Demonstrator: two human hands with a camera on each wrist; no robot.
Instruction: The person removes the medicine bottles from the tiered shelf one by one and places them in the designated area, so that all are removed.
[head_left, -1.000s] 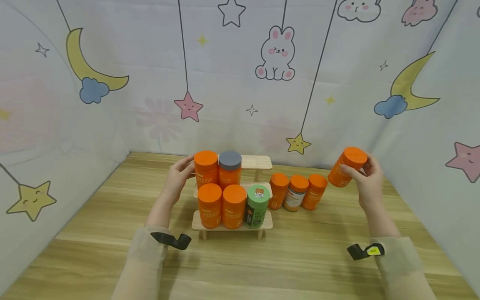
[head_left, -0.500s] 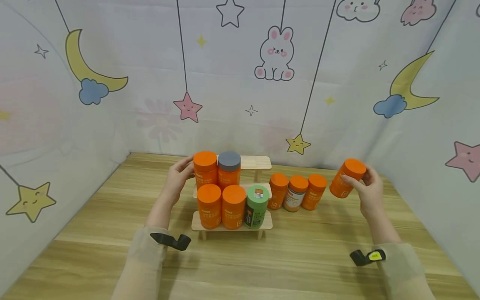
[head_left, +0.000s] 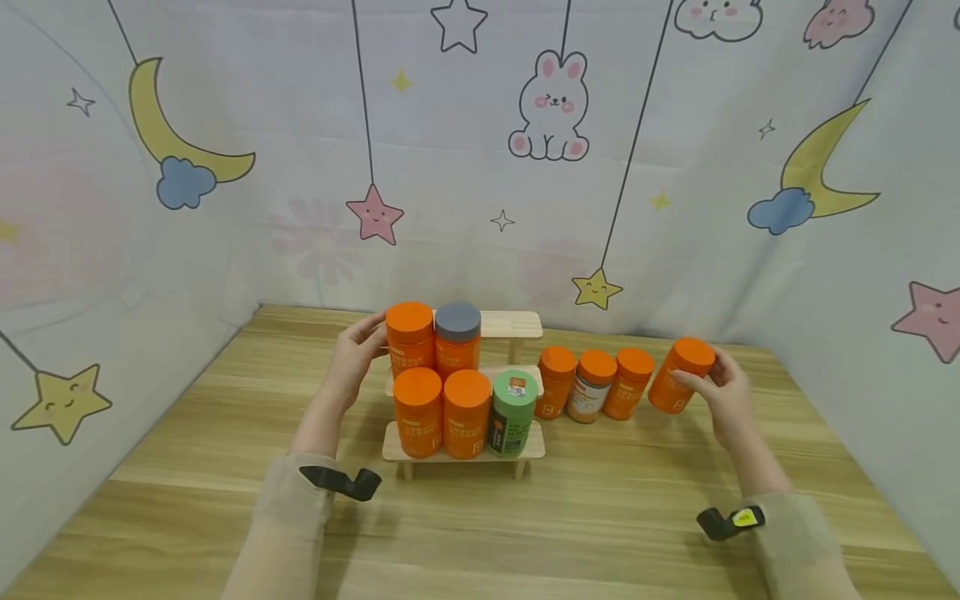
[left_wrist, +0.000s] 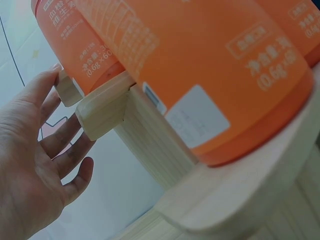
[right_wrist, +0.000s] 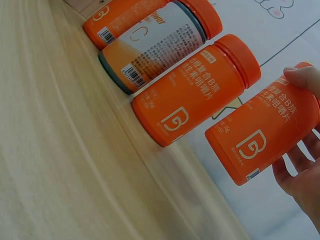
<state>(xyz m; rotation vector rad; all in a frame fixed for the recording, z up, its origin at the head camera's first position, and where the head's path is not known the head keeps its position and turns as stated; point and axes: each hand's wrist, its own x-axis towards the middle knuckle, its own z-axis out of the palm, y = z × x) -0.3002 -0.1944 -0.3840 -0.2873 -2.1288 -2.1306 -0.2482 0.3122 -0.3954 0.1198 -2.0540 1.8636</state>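
Orange jar (right_wrist: pixel 262 127), gripped in the right hand (head_left: pixel 727 402), is likely light, stiff, best held by its sides; rack (head_left: pixel 517 323) stands beside loose-fingered left hand (head_left: pixel 354 350).

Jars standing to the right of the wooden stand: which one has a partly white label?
The middle jar of the three left of the held jar. White covers much of its body; its left neighbour and right neighbour have orange bodies.
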